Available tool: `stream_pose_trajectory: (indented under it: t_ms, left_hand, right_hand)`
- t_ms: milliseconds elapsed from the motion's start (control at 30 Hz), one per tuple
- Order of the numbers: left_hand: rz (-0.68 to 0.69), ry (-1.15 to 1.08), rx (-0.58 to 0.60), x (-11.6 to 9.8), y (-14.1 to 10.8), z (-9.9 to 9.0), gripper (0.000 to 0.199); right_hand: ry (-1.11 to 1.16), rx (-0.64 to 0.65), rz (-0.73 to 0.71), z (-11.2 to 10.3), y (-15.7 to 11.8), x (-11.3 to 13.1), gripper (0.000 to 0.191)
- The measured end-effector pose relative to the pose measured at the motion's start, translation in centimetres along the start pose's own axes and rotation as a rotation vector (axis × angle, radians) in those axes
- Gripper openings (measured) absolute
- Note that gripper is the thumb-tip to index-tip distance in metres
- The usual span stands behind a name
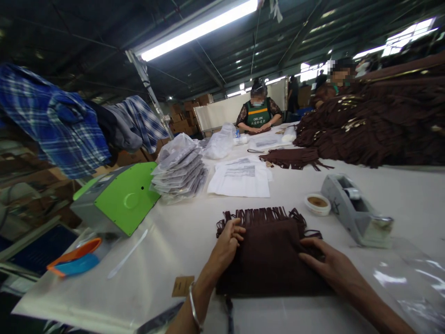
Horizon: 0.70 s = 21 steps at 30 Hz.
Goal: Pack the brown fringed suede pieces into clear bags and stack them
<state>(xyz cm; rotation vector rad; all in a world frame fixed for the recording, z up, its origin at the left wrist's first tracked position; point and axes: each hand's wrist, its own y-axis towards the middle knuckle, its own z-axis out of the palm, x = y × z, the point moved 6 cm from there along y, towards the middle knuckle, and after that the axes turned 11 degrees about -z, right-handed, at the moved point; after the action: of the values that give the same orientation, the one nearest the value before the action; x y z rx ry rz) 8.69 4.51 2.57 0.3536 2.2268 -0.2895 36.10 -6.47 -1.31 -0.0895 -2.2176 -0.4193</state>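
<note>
A folded dark brown cloth [271, 264] with a fringe along its far edge lies flat on the white table [153, 260] in front of me. My left hand [229, 241] rests at its left side near the fringe, fingers curled over the edge, and a bangle is on that wrist. At the right side, my right hand [320, 260] has its thumb on the cloth and its index finger along the edge; its other fingers are hidden. A small brown tag [182, 286] lies left of my left forearm.
A grey tape dispenser [358, 213] and round tub [317, 204] stand at the right, a green machine [127, 199] at the left. Bagged items [181, 171], white sheets [239, 178] and piled brown cloths [382, 120] lie beyond. A person [259, 111] works across the table.
</note>
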Motion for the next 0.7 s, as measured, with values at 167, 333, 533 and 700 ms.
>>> stream_pose_trajectory:
  t_ms: [167, 333, 533, 700]
  left_hand:
    - [0.140, -0.001, -0.029, 0.0, -1.1, 0.1, 0.060]
    - [0.314, 0.133, -0.151, -2.0, -2.2, 0.4, 0.048]
    - [0.180, 0.506, -0.072, -0.1, -0.6, 1.1, 0.054]
    - [0.499, 0.685, -0.120, -4.2, -4.2, 3.7, 0.082]
  right_hand:
    - [0.037, 0.053, 0.038, 0.3, 0.1, 0.3, 0.041]
    - [0.109, 0.092, 0.095, 0.3, 0.1, 0.1, 0.043]
    - [0.362, 0.089, 0.124, -1.0, 0.8, 0.8, 0.044]
    - [0.350, -0.128, 0.207, -5.8, 0.3, 0.1, 0.052]
